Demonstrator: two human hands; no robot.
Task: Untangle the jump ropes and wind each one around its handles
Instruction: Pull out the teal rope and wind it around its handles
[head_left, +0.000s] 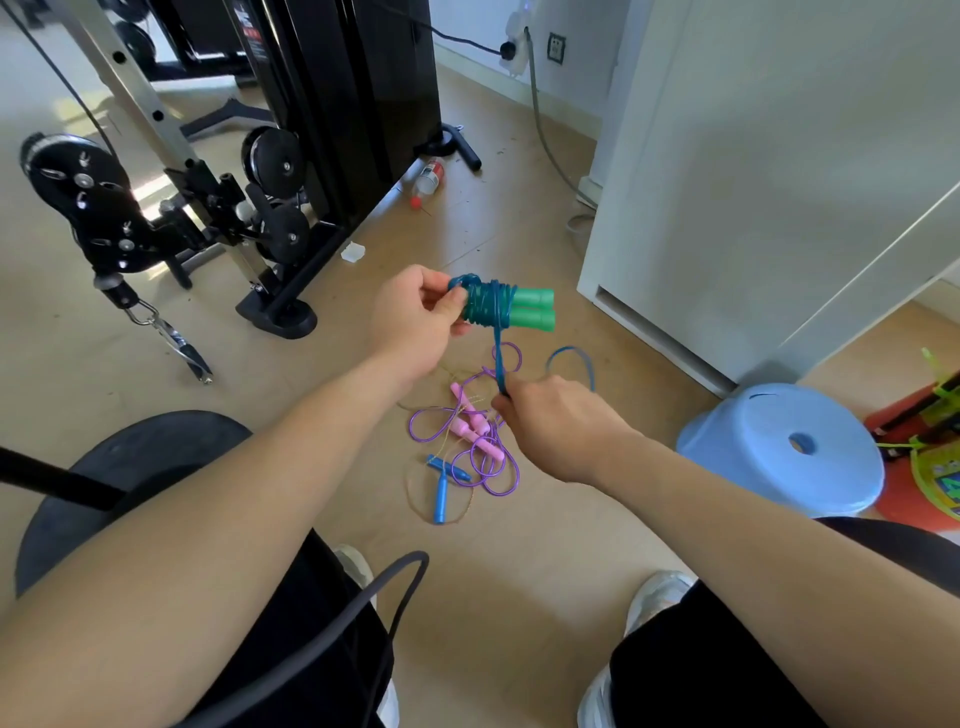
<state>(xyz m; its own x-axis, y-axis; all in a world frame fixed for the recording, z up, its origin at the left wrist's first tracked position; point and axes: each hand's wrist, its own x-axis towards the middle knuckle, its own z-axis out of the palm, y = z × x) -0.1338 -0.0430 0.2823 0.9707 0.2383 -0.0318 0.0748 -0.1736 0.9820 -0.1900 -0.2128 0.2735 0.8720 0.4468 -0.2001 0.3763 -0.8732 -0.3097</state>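
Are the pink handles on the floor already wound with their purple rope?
No, the pink handles lie loose on the floor among sprawling, unwound loops of purple rope.

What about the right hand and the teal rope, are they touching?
Touching. The head view shows the right hand pinching the teal rope just below where it runs down from the green handles.

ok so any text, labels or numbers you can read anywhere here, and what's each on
"4", probably, cut off by the frame: yellow-green printed item at the right edge.
Sticker on the black weight machine: too blurred to read.
Label on the floor bottle: too blurred to read.
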